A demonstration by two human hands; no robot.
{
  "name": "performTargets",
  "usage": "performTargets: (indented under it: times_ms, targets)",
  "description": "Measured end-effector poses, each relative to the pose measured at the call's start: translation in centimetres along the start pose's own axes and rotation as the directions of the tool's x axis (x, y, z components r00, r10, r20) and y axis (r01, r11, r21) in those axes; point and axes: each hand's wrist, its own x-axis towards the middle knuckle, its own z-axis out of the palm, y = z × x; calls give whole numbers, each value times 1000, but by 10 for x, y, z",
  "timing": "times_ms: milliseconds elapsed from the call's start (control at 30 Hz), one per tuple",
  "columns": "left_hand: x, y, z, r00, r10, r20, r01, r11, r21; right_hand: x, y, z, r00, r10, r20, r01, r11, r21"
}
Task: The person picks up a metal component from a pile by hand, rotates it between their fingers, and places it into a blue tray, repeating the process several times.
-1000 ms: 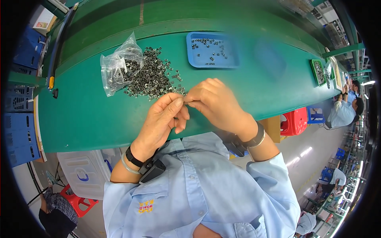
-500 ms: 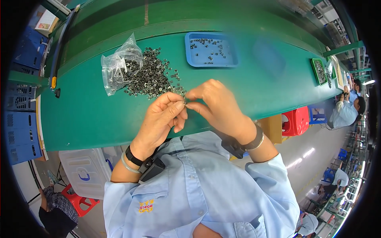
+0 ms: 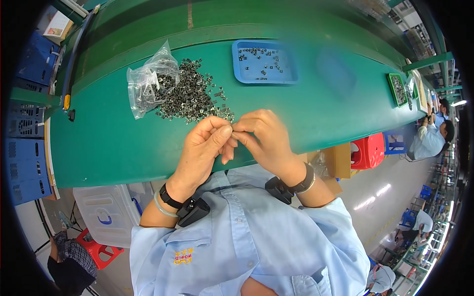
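My left hand and my right hand meet at the near edge of a loose pile of small black-and-silver metal parts. The left thumb and forefinger are pinched on one small metal part, mostly covered by the fingertips. Right thumb and forefinger are pinched together against the same spot; what they grip there is hidden. Spilling from the pile's left side is a crumpled clear plastic bag with some of the parts in it. Beyond my right hand stands a shallow blue tray with similar parts scattered inside.
The green worktop runs off to the right, where a small green tray of parts lies. Below its near edge are a lidded clear bin, a cardboard box and a red stool. Other people sit at the far right.
My right hand has come down and closer in, its fingertips now touching the left ones. The small part seen between the fingers is now largely covered. My left hand stays nearly in place.
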Motion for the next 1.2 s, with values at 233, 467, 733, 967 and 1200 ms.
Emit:
performTargets:
  times_ms: [233, 467, 733, 967, 1200]
  targets:
    - [0, 0, -6, 998, -43, 38, 44, 999, -19, 1, -4, -6, 1000, -5, 26, 5, 1000, -17]
    - [-2, 3, -3, 996, -83, 33, 87, 987, -135, -3, 0, 1, 998, -39, -39, 40, 999, 27]
    - [0, -3, -10, 990, -88, 113, 111, 970, -216, -7, -3, 7, 996, -42, -82, 47, 997, 54]
    - [1, -10, -11, 978, -47, 203, 119, 926, -358, -11, -5, 10, 995, -23, -98, 34, 993, 112]
    - [0, 6, -5, 997, -70, -24, 72, 996, 59, -4, -4, 4, 997, -43, -60, 41, 999, -33]
